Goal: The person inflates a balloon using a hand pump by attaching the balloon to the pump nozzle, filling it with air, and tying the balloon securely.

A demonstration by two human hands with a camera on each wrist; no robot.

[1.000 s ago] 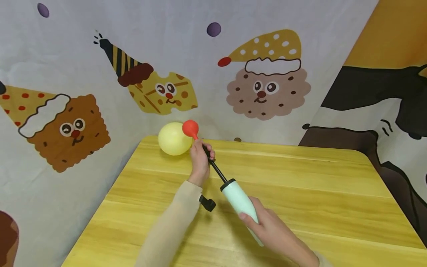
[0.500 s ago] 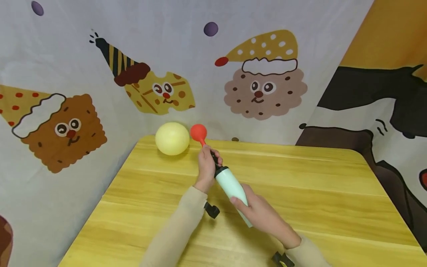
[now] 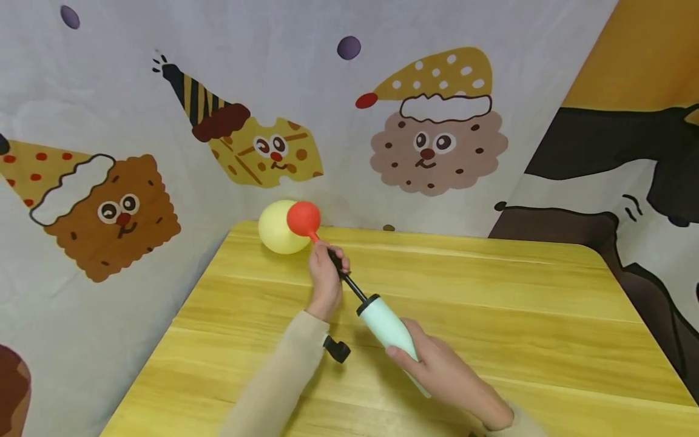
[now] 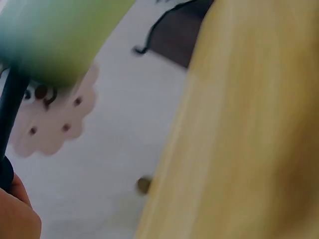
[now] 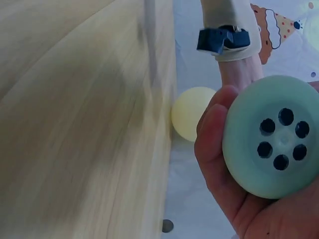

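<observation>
In the head view a hand balloon pump [image 3: 386,325] with a mint-green barrel slants over the table. My right hand [image 3: 439,367] grips its barrel, thumb along the upper side. Between the barrel and its black front end shows a length of black rod [image 3: 355,287]. My left hand [image 3: 324,276] holds that front end together with the neck of a small, round red balloon [image 3: 303,218]. The right wrist view shows the barrel's holed end cap [image 5: 244,144], with fingers curled round it. Behind the red balloon, a larger yellow balloon [image 3: 273,228] is partly covered.
The wooden table [image 3: 491,291] has its far edge against a printed cloth backdrop [image 3: 338,164] with cartoon figures. The yellow balloon lies at the table's far left corner. A black wrist mount [image 3: 337,350] sticks out from the left sleeve.
The barrel slid up to the front end half a second ago, hiding the rod; now it is drawn back and the rod shows again. The red balloon looks somewhat bigger and overlaps the yellow one.
</observation>
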